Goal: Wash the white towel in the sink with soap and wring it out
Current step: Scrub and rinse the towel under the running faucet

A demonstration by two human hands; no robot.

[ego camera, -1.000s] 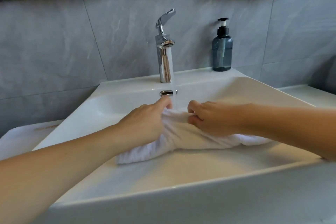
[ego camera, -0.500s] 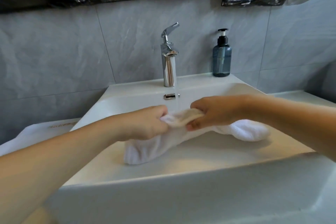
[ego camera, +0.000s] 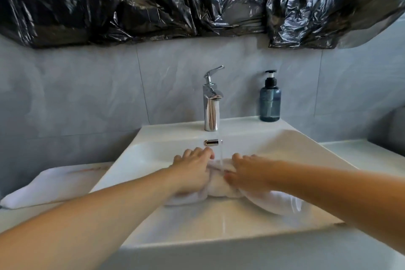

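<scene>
The white towel (ego camera: 221,188) lies bunched in the white sink (ego camera: 230,221), under a thin stream of water from the chrome tap (ego camera: 211,103). My left hand (ego camera: 192,171) grips the towel's left part, fingers curled over it. My right hand (ego camera: 247,173) grips the towel just right of the stream. The towel's right end (ego camera: 282,201) trails out below my right forearm. A dark blue soap pump bottle (ego camera: 270,98) stands on the sink's back ledge, right of the tap.
A second white cloth (ego camera: 54,184) lies on the counter left of the sink. Black plastic sheeting (ego camera: 197,0) hangs on the grey tiled wall above. The overflow slot (ego camera: 211,142) sits just behind my hands. White counter (ego camera: 361,153) extends to the right.
Both hands have lowered the towel from a lifted position back into the basin under the running water. The view has tilted up, showing more of the wall.
</scene>
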